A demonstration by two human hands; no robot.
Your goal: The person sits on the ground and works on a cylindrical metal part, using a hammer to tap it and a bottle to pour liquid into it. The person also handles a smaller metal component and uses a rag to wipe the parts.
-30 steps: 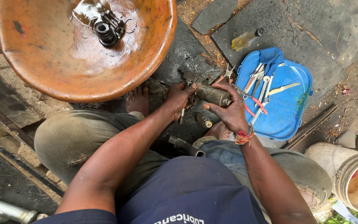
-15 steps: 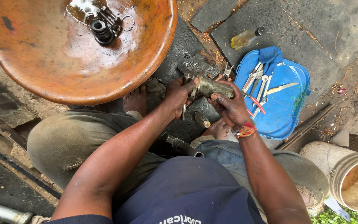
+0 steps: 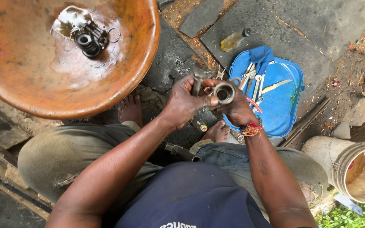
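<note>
While both hands meet above the bare feet, the left hand [image 3: 184, 103] and right hand [image 3: 237, 110] close together around a greasy metal cylinder [image 3: 224, 93], its dark hollow bore facing up. Beyond the right hand lies a blue tray [image 3: 281, 112]; beyond the left, a rusty basin [image 3: 30, 76].
</note>
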